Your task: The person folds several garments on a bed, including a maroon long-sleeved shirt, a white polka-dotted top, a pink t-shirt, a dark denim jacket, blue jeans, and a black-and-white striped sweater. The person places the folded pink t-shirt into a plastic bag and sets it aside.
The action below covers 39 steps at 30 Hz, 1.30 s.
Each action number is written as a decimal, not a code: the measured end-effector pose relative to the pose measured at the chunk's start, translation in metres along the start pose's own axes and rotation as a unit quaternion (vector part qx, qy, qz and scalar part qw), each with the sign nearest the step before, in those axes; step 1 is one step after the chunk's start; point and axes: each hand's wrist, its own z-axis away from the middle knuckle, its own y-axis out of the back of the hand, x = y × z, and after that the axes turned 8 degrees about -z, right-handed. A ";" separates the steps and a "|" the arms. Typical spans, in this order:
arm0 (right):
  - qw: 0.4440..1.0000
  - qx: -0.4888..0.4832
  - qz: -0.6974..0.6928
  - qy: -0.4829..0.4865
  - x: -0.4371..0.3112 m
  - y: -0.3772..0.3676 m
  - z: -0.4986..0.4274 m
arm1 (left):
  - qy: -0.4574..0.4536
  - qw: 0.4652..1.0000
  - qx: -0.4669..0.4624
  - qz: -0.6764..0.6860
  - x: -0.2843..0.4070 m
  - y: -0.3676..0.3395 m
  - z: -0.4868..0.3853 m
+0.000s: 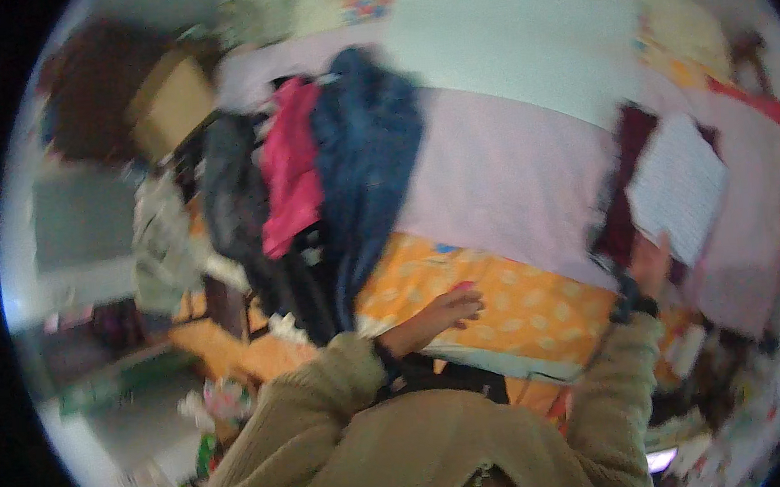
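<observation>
My left hand (450, 309) hovers over the orange patterned edge of the bedding (536, 301), fingers loosely curled; a small pink-red spot shows at its fingertips, too blurred to name. At the right, my right hand (650, 262) touches or lies just over the near edge of a light, finely patterned folded cloth or sheet (678, 186). That piece rests on a dark maroon cloth (621, 207). Whether my right fingers grip it is unclear. Left of the middle lie a dark blue garment (370, 150), a bright pink garment (292, 169) and dark grey clothing (233, 186), side by side.
A pink sheet (507, 167) and a pale mint sheet (518, 38) cover the bed. A cardboard box (173, 102) stands at the upper left, above a light garment (163, 246) hanging or heaped there. A dark cord runs near my right wrist.
</observation>
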 end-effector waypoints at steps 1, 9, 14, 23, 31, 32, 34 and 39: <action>0.990 -0.046 0.083 0.104 -0.004 0.001 0.001 | -0.040 0.999 0.009 0.024 -0.011 0.013 -0.003; 0.969 0.094 0.208 0.091 0.034 0.014 0.052 | -0.187 0.660 0.682 -0.254 -0.080 0.161 -0.036; 0.946 -0.077 0.316 -0.009 0.130 0.005 0.127 | -0.147 0.710 0.673 -0.146 -0.061 0.233 -0.029; 0.860 -0.144 0.416 -0.260 0.271 -0.110 0.224 | -0.303 0.577 0.299 0.697 0.013 0.242 0.034; 0.848 -0.192 0.374 -0.324 0.289 -0.206 0.243 | -0.334 0.823 0.417 0.193 0.015 0.160 0.084; 0.862 -0.146 0.348 -0.338 0.290 -0.215 0.245 | -0.370 0.835 0.381 0.140 0.013 0.137 0.088; 0.870 -0.184 0.236 -0.391 0.288 -0.227 0.248 | -0.360 0.903 0.221 0.076 0.006 0.099 0.099; 0.841 -0.250 0.394 -0.275 0.267 -0.215 0.242 | -0.408 0.890 0.078 -0.187 -0.036 0.036 0.097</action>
